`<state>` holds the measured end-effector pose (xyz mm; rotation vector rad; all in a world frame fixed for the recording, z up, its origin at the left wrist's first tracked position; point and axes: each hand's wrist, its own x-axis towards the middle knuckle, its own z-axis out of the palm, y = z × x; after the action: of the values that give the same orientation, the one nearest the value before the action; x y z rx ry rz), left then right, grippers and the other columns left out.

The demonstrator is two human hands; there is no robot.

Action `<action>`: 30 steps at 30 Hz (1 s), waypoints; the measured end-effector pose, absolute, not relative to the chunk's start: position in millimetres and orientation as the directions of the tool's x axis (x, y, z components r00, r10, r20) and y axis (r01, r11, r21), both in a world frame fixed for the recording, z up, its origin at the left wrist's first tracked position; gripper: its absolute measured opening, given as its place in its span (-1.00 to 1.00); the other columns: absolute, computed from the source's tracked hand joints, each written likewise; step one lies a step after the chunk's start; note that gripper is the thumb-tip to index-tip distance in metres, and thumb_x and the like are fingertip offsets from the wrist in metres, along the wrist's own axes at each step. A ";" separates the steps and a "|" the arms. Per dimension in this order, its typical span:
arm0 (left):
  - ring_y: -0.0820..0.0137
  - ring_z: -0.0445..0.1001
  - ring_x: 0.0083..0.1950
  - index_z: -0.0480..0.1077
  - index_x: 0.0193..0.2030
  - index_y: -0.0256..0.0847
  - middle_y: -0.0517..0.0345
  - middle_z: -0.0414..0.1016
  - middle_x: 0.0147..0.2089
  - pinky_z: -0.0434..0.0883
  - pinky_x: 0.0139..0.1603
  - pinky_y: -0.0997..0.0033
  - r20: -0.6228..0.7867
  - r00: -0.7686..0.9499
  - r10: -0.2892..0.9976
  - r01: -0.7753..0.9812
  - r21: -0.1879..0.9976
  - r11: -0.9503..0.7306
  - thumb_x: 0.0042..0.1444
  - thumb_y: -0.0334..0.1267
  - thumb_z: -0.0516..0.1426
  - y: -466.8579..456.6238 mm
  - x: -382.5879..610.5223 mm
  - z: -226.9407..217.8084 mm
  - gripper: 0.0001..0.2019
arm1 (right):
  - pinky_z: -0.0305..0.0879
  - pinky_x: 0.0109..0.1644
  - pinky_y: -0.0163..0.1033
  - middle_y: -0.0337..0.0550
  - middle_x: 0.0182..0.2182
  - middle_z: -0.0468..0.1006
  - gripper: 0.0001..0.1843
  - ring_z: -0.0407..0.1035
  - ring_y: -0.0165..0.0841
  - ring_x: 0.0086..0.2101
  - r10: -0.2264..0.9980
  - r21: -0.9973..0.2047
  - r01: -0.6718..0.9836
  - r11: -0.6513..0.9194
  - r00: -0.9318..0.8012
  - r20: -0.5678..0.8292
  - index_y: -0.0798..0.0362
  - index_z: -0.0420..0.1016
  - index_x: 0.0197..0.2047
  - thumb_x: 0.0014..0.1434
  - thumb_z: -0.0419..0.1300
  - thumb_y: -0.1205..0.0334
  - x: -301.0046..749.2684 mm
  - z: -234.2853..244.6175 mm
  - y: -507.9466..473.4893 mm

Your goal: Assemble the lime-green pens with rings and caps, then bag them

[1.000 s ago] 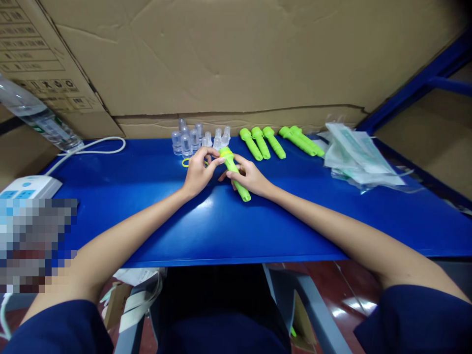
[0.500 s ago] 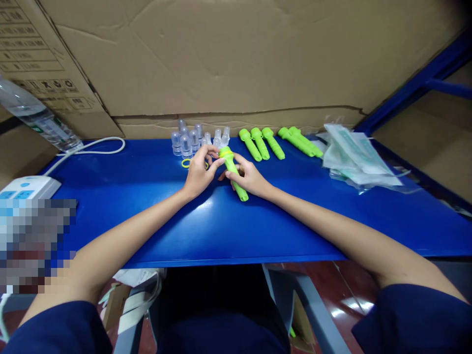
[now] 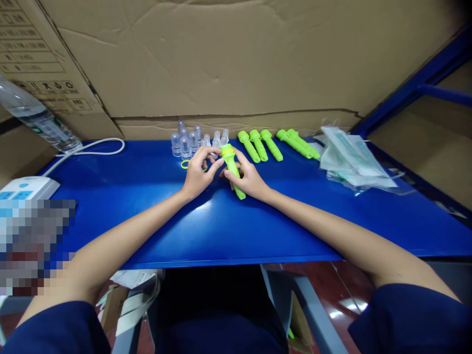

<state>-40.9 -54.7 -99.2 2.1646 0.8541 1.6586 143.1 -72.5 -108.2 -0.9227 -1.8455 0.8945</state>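
Largest of all, a cardboard wall point(image 3: 236, 59) stood behind everything, and before it spread the blue table point(image 3: 191, 231). Reckoned from the held green torch, with twelve o'clock pointing away from the person, a pile of plastic packets point(image 3: 357, 160) lay at three o'clock, partly overlapping one another. A clear bottle point(image 3: 47, 125) leaned at ten o'clock and a white power strip point(image 3: 27, 189) sat at nine, both well apart from the hands. The right hand point(image 3: 250, 181) had its fingers wrapped around the held green torch point(image 3: 230, 163), which was over the middle of the table, tilted with its wide head towards eleven o'clock and its narrow end towards five. The left hand point(image 3: 195, 173) was at nine o'clock, its fingers curved and their tips right at the torch's head; whether they gripped it could not be told. Three green torches point(image 3: 259, 146) lay side by side between one and two o'clock, and two more point(image 3: 297, 146) lay together at two. Clear caps point(image 3: 185, 145) stood clustered at ten o'clock, smaller whitish caps point(image 3: 217, 140) at eleven. Smallest, a yellow ring point(image 3: 183, 167) lay just beside the left hand, between nine and ten o'clock.
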 end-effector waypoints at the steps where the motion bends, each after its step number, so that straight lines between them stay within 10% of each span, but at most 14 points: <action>1: 0.51 0.45 -0.31 0.46 -0.08 -0.21 0.12 0.55 -0.12 0.34 -0.34 0.52 0.784 0.164 0.598 0.276 0.546 -0.791 0.28 -0.16 0.23 -54.6 -40.9 -99.3 -0.82 | 0.47 -0.42 -0.22 -0.06 -0.24 0.64 -0.10 0.48 -0.34 -0.49 0.858 -0.853 0.234 0.466 -0.356 0.371 0.08 -0.16 0.52 0.28 0.19 0.04 143.0 -108.1 -72.6; 30: 0.53 0.43 -0.36 0.46 -0.18 -0.20 0.17 0.56 -0.22 0.32 -0.35 0.49 0.769 0.126 0.626 0.269 0.581 -0.768 0.18 -0.14 0.32 -53.9 -40.8 -100.9 -0.79 | 0.45 -0.52 -0.24 -0.19 -0.33 0.59 -0.18 0.37 -0.43 -0.62 0.815 -0.785 0.261 0.561 -0.339 0.470 -0.07 -0.07 0.52 0.27 0.16 0.23 141.3 -105.5 -76.7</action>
<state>-40.8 -53.9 -100.9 2.1084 0.8746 1.6831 141.3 -76.7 -105.5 -0.8760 -1.8739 0.7558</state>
